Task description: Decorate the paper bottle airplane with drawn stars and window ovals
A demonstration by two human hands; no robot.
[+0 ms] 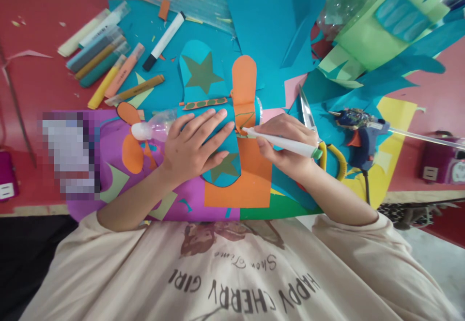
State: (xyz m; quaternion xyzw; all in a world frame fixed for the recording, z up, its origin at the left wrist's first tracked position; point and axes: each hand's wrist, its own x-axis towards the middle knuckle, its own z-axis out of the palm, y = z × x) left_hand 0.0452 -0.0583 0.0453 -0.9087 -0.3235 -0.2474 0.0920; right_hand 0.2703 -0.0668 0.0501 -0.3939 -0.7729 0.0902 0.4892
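Observation:
A plastic bottle model [170,122] lies on its side, wrapped in blue paper, with star-marked blue flaps like wings and an orange propeller at its capped end. My left hand [199,142] rests flat across the blue wrap, fingers stretched and slightly apart. An orange paper strip [244,81] stands up at the model's other end, bearing drawn green lines lower down. My right hand [286,142] is closed round a white marker [286,143] with a green end. The marker's tip is at the lower part of the orange strip; whether it touches is too small to tell.
Several markers [105,54] lie at the upper left, near a blurred-out flat object [70,154]. Yellow-handled scissors [308,113] are partly behind my right hand. A blue glue gun [363,137] with a clear stick lies further right. Coloured paper scraps [279,21] cover the red table [29,69].

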